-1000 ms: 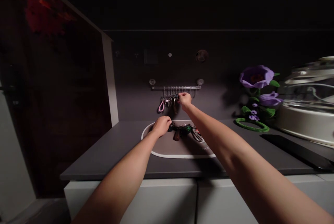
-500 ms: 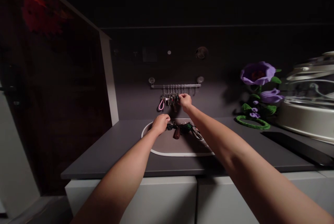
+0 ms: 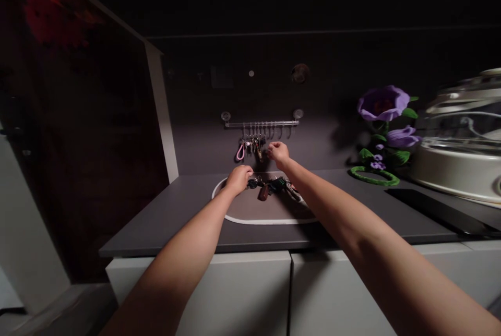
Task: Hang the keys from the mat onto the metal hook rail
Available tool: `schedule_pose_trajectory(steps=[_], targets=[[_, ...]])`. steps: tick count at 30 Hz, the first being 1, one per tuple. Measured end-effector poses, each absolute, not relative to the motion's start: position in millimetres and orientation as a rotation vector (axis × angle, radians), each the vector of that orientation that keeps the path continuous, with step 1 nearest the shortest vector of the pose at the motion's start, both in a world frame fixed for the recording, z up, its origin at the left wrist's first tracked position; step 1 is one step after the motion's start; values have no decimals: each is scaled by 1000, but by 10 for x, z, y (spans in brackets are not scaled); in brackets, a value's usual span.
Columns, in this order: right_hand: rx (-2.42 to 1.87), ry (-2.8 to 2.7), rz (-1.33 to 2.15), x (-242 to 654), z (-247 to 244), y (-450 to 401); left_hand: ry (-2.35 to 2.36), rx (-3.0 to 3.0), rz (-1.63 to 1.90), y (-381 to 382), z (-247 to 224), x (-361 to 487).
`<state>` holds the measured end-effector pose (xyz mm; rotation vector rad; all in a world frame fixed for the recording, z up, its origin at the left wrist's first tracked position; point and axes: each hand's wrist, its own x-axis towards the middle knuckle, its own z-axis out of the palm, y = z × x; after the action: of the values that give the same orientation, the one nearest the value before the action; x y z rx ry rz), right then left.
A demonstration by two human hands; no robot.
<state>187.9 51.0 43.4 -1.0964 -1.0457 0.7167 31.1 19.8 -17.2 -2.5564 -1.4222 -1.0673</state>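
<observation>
My right hand (image 3: 278, 152) is beside the hanging keys (image 3: 256, 143), a small gap to their right. Its fingers are bent with the tips slightly apart, and I see nothing in them. The keys hang in a row from a clear hook rail (image 3: 262, 124) on the wall, with a pink strap (image 3: 240, 152) at their left end. Lower down, my left hand (image 3: 239, 178) is over the tray's (image 3: 254, 213) left part, fingers curled together; what they hold, if anything, is hidden. Just right of it, dark key fobs (image 3: 278, 183) and a brown leather key holder (image 3: 264, 192) lie on the tray.
Purple artificial flowers (image 3: 385, 104) with a green ring base stand to the right on the grey counter (image 3: 156, 221). Beyond them is a large cream appliance with a clear cover (image 3: 454, 166). A flat black slab (image 3: 434, 208) lies in front. A pale panel edge (image 3: 158, 111) bounds the left.
My right hand has drawn slightly down and away to the right from the hanging keys, which stay on the rail. The left hand stays near the tray. The view has shifted slightly.
</observation>
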Motion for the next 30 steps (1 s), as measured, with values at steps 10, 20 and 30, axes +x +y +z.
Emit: schedule_pose_trajectory(steps=[10,20,30], targets=[[-1153,-1284,727,1904,156,161,-1434,-2604,-969,192,-155,272],[-1361,-1876,86,2005,-77,-35,-1363,-2677,-872,173,-183,288],[-1419,-2036,-20,1967,-85,24,-1361,-2648,-802,157,-209,322]])
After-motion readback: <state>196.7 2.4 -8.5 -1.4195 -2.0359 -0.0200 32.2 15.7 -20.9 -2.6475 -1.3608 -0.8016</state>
